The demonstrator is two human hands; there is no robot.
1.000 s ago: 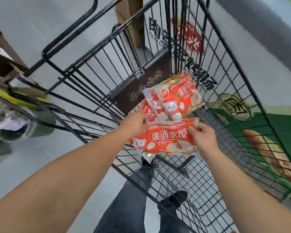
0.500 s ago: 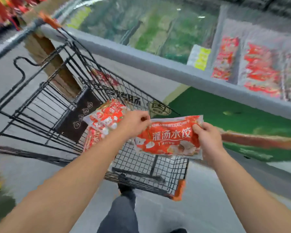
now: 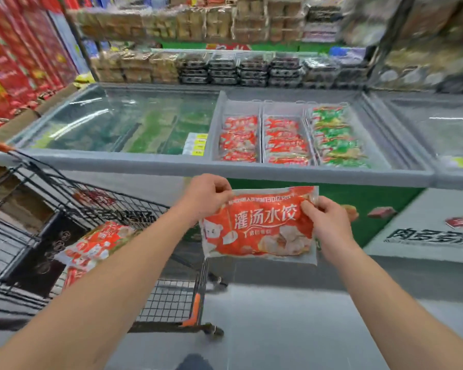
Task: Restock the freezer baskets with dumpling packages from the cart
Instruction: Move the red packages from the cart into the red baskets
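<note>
We judge the dumpling package (image 3: 259, 225) light and crinkly (probably slippery), so left hand (image 3: 206, 198) and right hand (image 3: 329, 222) pinch its top corners.

Motion blur smears the shelf stock (image 3: 225, 25) well beyond the hands, leaving its labels unreadable. The left forearm covers part of the red packages in the cart (image 3: 96, 244), whose wire frame (image 3: 16, 236) runs off the left edge, while freezer-basket packs (image 3: 238, 137) are too soft to read.

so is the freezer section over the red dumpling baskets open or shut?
Open: the red packages in the freezer baskets show without glare, while the glass lid to the left reflects light.
</note>
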